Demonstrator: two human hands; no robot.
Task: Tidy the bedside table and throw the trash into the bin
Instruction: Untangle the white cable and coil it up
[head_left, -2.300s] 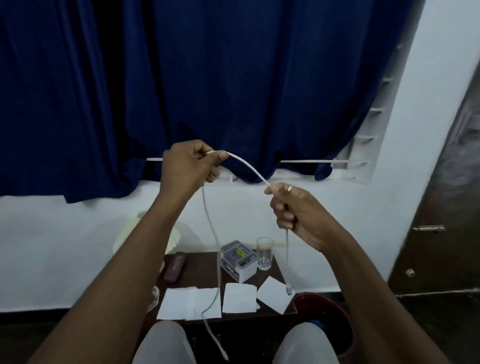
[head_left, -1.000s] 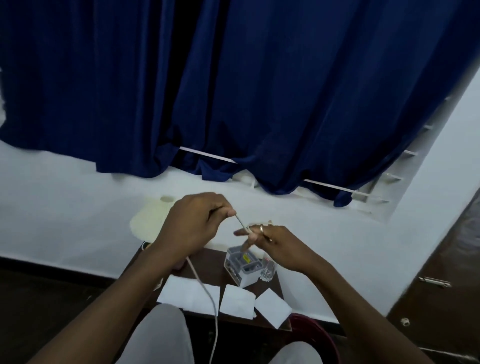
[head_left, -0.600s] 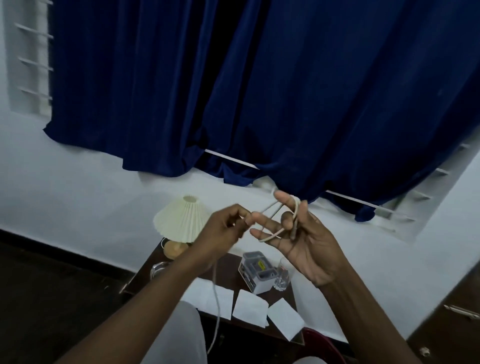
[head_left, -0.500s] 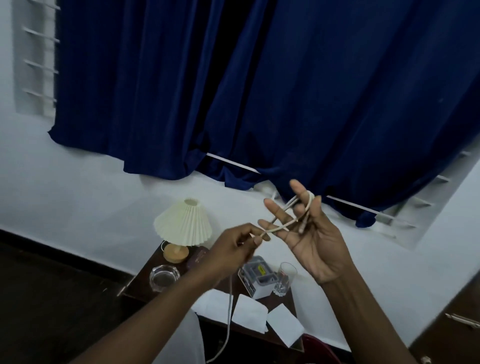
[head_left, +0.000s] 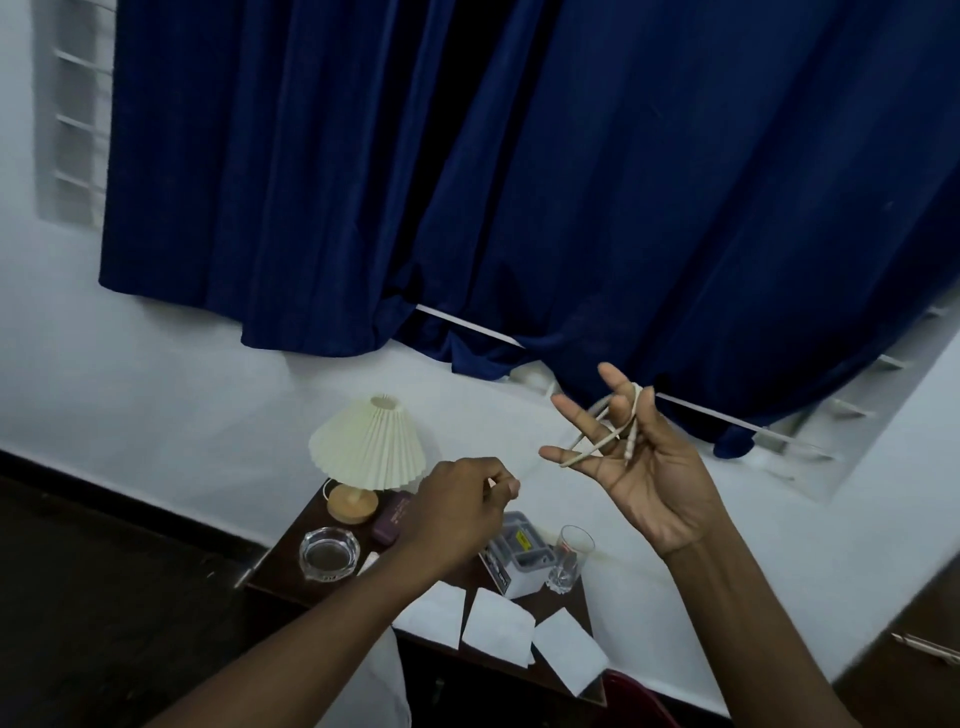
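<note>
A white cable is wound in loops around the spread fingers of my right hand, which is raised palm-up above the bedside table. My left hand is lower and to the left, its fingertips pinched together on the cable's free end, which barely shows. Three white paper pieces lie along the table's front edge. The rim of a red bin shows on the floor at the table's right.
On the table stand a pleated cream lamp, a glass ashtray, a dark purple case, a small grey-white box and a drinking glass. A blue curtain hangs above, against the white wall.
The cable was stretched between both hands, then looped around my right fingers. My left hand has dropped lower and leftward, away from the right hand. The view has swung to the left.
</note>
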